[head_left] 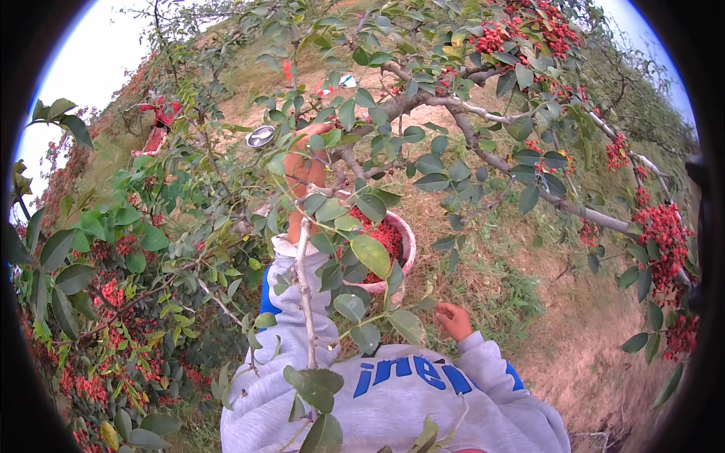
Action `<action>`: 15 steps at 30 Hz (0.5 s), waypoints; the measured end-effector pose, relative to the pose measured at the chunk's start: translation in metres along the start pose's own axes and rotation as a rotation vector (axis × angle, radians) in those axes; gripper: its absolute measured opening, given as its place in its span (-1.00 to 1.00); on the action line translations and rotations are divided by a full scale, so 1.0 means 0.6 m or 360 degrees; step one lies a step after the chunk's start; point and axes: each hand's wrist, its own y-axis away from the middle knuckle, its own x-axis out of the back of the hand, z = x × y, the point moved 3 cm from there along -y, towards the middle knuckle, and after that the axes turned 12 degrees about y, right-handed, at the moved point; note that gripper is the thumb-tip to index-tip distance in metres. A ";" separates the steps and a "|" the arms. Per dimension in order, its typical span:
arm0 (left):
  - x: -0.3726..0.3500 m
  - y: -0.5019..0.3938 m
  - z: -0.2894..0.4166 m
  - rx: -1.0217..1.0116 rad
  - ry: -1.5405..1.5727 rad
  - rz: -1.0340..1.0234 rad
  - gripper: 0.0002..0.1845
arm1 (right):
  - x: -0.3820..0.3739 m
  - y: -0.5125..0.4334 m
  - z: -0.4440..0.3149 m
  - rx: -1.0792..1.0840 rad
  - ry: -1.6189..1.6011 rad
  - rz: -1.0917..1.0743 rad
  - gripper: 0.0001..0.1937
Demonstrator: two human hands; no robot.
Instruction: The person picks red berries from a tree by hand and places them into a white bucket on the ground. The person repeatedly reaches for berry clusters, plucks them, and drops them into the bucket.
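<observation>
My left hand [306, 156] reaches up among the leafy branches, its fingertips near a thick grey branch [391, 110]; leaves hide part of it, so whether it grips anything cannot be told. Low at my right side, my right hand [454, 321] has loosely curled fingers, close to the leaves before my chest; what lies inside them is not visible. Between the two hands a pinkish-white bucket [409, 240] holds many small red berries [385, 235], partly covered by leaves. A bare thin branch [304, 283] runs in front of my left sleeve.
Berry clusters hang at the right [662, 240], upper right [552, 28] and left [90, 388]. A long bough [589, 214] crosses the right side. Beyond my left hand, a round metallic object [260, 136] lies on the ground. A person in red [161, 113] is at the far left.
</observation>
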 end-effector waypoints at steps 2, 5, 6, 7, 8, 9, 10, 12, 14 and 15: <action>-0.011 -0.025 0.016 -0.0103 -0.0257 -0.0183 -0.75 | 0.001 0.001 0.008 0.0021 0.0040 0.0006 -0.72; -0.027 -0.054 0.035 -0.0215 -0.0597 -0.0451 -0.74 | 0.003 0.004 0.013 0.0013 0.0093 0.0007 -0.73; -0.030 -0.060 0.038 -0.0236 -0.0687 -0.0522 -0.74 | 0.004 0.006 0.013 -0.0026 0.0109 0.0006 -0.73; -0.031 -0.064 0.039 -0.0258 -0.0767 -0.0582 -0.74 | 0.004 0.009 0.014 -0.0103 0.0107 -0.0007 -0.73; -0.034 -0.068 0.036 -0.0285 -0.0842 -0.0634 -0.74 | 0.005 0.011 0.010 -0.0064 0.0090 0.0019 -0.73; -0.037 -0.075 0.028 -0.0310 -0.0906 -0.0667 -0.74 | 0.006 0.013 0.008 -0.0063 0.0054 0.0034 -0.73; -0.040 -0.082 0.018 -0.0342 -0.0957 -0.0678 -0.74 | 0.006 0.015 0.007 -0.0102 -0.0011 0.0025 -0.72; -0.048 -0.100 -0.009 -0.0464 -0.1003 -0.0665 -0.71 | 0.008 0.017 0.004 -0.0118 -0.0014 0.0059 -0.72; -0.056 -0.118 -0.037 -0.0504 -0.1085 -0.0644 -0.63 | 0.009 0.018 0.003 -0.0128 -0.0017 0.0066 -0.72; -0.058 -0.125 -0.045 -0.0532 -0.0950 -0.0626 -0.65 | 0.010 0.018 0.002 -0.0110 -0.0005 0.0067 -0.71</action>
